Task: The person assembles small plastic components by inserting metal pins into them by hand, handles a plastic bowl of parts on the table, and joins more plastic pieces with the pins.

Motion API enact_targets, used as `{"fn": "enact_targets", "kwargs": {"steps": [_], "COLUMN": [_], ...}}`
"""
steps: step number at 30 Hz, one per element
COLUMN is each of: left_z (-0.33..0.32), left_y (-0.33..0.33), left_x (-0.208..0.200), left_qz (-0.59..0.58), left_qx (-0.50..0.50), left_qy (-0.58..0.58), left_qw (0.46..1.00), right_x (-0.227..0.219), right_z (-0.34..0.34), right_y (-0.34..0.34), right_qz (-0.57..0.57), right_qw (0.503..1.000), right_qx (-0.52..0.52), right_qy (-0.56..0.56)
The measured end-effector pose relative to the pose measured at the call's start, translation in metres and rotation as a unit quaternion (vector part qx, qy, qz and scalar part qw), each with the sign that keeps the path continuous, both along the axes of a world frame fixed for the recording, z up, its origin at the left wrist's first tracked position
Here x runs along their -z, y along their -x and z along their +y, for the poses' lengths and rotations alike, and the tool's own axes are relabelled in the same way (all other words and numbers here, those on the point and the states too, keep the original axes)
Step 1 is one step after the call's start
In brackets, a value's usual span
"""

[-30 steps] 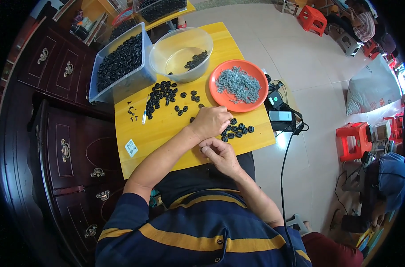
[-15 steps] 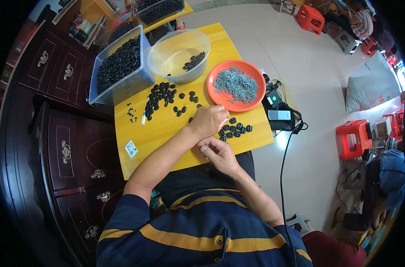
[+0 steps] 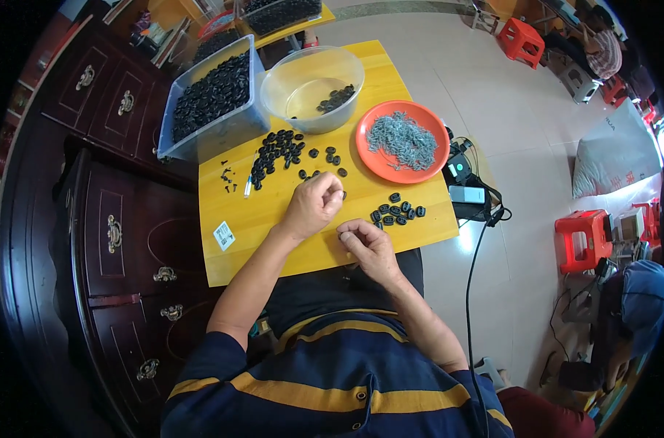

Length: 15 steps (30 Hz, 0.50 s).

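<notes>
My left hand (image 3: pixel 314 207) is over the yellow table (image 3: pixel 273 248), its fingers curled together; whatever they hold is hidden. A black oval piece (image 3: pixel 344 195) shows right by its fingertips. Lower and to the right, my right hand (image 3: pixel 372 250) is closed, with thumb and forefinger pressed together. A small dark bit shows at its fingertips, too small to name. Several black oval pieces with holes (image 3: pixel 395 210) lie in a group beyond my right hand. A larger scatter of such pieces (image 3: pixel 277 155) lies farther left. An orange plate (image 3: pixel 440 162) holds a heap of small grey screw-like parts (image 3: pixel 403 141).
A blue-tinted bin (image 3: pixel 226 135) full of black pieces and a clear round tub (image 3: pixel 277 98) stand at the back. Dark screws (image 3: pixel 227 177), a pen-like stick (image 3: pixel 248 186) and a sticker (image 3: pixel 223 236) lie left. Black devices with a cable (image 3: pixel 469 288) are at the right edge.
My left hand has drawn left, away from the orange plate and the near group of black pieces. My right hand stays low, still pinched. The whole view has shifted slightly.
</notes>
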<state>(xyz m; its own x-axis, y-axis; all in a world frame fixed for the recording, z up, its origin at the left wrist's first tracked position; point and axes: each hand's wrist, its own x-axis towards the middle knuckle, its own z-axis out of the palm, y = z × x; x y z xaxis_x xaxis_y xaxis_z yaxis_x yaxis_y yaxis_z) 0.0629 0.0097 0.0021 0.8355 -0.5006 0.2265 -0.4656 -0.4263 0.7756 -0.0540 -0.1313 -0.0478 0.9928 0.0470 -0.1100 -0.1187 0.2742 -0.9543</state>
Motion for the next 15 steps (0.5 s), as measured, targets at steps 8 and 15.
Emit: {"fn": "enact_targets", "kwargs": {"steps": [8, 15], "left_z": [0.044, 0.054], "left_y": [0.037, 0.048], "left_x": [0.014, 0.003], "left_qz": [0.135, 0.123], "left_qx": [-0.076, -0.05], "left_qy": [0.073, 0.072], "left_qw": [0.985, 0.989], "right_x": [0.004, -0.001], "right_z": [0.017, 0.022], "right_y": [-0.007, -0.009], "right_qz": [-0.015, -0.004], "right_qw": [0.998, 0.998], "right_qx": [0.056, 0.052], "right_qy": [-0.015, 0.037]}}
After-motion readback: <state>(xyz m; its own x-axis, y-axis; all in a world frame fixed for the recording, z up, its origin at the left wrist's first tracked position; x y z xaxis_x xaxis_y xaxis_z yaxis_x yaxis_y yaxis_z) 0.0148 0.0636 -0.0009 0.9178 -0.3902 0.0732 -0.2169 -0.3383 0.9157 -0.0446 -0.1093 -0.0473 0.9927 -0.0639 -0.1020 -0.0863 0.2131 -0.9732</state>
